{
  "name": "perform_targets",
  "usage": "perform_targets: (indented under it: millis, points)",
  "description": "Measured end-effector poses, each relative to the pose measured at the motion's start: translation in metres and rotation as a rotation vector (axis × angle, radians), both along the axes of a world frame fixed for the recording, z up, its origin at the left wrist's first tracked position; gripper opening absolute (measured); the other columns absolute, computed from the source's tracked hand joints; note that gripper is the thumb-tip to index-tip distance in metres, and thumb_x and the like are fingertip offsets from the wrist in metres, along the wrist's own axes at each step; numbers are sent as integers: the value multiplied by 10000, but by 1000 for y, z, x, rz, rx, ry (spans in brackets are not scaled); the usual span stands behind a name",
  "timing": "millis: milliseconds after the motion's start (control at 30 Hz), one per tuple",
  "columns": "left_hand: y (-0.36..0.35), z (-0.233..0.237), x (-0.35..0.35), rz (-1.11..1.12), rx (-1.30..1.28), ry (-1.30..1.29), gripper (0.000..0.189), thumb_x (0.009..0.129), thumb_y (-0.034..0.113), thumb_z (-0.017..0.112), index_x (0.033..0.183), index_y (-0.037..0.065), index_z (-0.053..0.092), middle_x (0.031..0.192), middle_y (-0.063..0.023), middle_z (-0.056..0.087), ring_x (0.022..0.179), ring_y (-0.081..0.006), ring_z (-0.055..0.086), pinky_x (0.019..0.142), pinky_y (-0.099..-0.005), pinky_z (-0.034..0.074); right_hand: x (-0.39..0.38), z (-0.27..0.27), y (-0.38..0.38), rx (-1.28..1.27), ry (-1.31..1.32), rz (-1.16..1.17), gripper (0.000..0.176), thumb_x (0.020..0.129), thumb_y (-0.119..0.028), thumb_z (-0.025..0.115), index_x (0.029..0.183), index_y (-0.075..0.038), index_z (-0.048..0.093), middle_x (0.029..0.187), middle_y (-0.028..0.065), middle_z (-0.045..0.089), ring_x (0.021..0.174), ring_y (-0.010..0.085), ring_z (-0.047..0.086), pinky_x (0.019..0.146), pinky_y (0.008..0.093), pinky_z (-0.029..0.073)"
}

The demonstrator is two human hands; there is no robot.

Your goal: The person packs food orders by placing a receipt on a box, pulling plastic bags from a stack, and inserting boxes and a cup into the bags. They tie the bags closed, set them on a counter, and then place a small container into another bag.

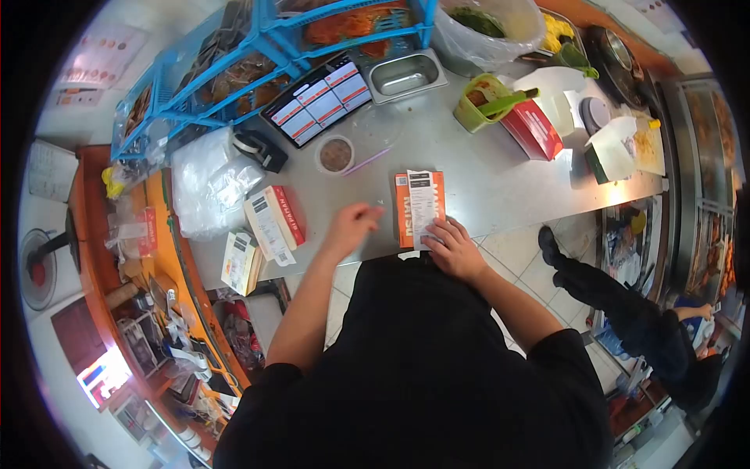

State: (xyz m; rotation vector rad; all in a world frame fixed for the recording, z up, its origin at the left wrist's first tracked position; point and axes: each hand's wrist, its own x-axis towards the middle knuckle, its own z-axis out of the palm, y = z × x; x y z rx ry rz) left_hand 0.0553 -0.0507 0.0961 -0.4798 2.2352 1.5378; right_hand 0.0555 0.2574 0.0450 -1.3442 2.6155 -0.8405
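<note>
An orange takeaway box (pixel 403 213) lies at the steel counter's near edge, with a long printed receipt (pixel 422 205) on top. My right hand (pixel 455 248) rests on the box's lower right part, its fingers stretched over the receipt's edge. To the left, my left hand (pixel 353 228) hovers over the counter, apart from the box. Its fingers are loosely bent and nothing shows in them. Further left is a red and white box (pixel 287 215) bearing another receipt (pixel 269 230). Beside it stands a smaller box with a label (pixel 240 262).
Behind are a tablet (pixel 322 100), a round tub (pixel 337 155), a purple straw (pixel 367 162) and a steel pan (pixel 405 76). Blue crates (pixel 273 43) stand at the back. A green container (pixel 476 109) and a red box (pixel 533 131) stand right. A co-worker (pixel 633 313) is at far right.
</note>
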Motion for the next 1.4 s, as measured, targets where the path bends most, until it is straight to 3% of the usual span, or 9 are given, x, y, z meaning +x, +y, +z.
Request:
perform_targets:
  millis: [100, 200, 500, 733, 900, 1000, 1067, 1200, 1400]
  points:
    - [71, 19, -47, -434, -325, -28, 427, 957, 438, 691, 907, 18, 753, 792, -100, 730, 719, -252, 683, 674, -392, 517, 0, -11, 3, -31, 43, 13, 518, 810, -194, 784, 1298, -169, 611, 1398, 62, 560, 1420, 278, 454, 1178, 539, 360]
    - [105, -18, -77, -519, -718, -133, 483, 899, 528, 717, 913, 49, 779, 874, -115, 761, 814, -292, 725, 756, -404, 556, -1, -12, 5, -48, 88, 10, 544, 795, -200, 792, 1304, -172, 604, 1383, 53, 568, 1424, 267, 449, 1173, 538, 356]
    - [114, 3, -111, -540, -681, -567, 505, 788, 582, 782, 985, 117, 801, 973, -115, 778, 911, -251, 746, 792, -397, 567, -14, -7, 11, -44, 108, 70, 428, 845, -340, 766, 1218, -178, 633, 1326, 42, 576, 1480, 335, 382, 1205, 609, 282]
    - [122, 12, -106, -519, -870, -410, 488, 766, 500, 800, 1077, 125, 793, 1114, -120, 768, 1036, -258, 745, 868, -385, 583, -24, -6, 7, -69, 89, 197, 437, 850, -420, 765, 1176, -157, 641, 1311, 66, 568, 1521, 420, 282, 1180, 756, 179]
    - [135, -18, -105, -478, -1080, -460, 520, 746, 516, 837, 1079, 120, 787, 1084, -78, 777, 996, -264, 753, 778, -423, 593, -14, -12, -1, -14, 35, 95, 477, 833, -417, 779, 1200, -138, 656, 1348, 86, 546, 1534, 435, 245, 1144, 812, 145]
    - [134, 11, -118, -529, -971, -657, 564, 714, 547, 860, 1081, 125, 786, 1071, -57, 777, 994, -254, 750, 774, -419, 594, -14, -12, 0, 0, 33, 107, 464, 836, -384, 782, 1216, -145, 663, 1357, 83, 544, 1536, 431, 245, 1153, 802, 140]
    - [121, 29, -113, -449, -941, -567, 634, 684, 589, 872, 1092, 112, 781, 1047, -47, 774, 977, -240, 743, 732, -412, 588, -16, -11, 2, -1, 34, 128, 460, 836, -371, 784, 1223, -154, 662, 1357, 83, 544, 1537, 426, 246, 1156, 798, 140]
    - [73, -7, -84, -450, -906, -298, 687, 662, 652, 867, 1040, 88, 769, 1003, -58, 770, 965, -220, 735, 690, -391, 572, -19, -16, 3, -41, 61, 143, 505, 823, -326, 796, 1273, -167, 631, 1351, 93, 523, 1536, 426, 253, 1180, 766, 137]
    - [45, -46, -12, 38, -200, -184, 457, 860, 482, 792, 927, 37, 716, 875, -117, 752, 793, -255, 718, 714, -401, 545, -21, -15, 2, -66, 9, 148, 459, 809, -265, 800, 1235, -173, 653, 1343, 79, 565, 1500, 428, 330, 1193, 730, 170]
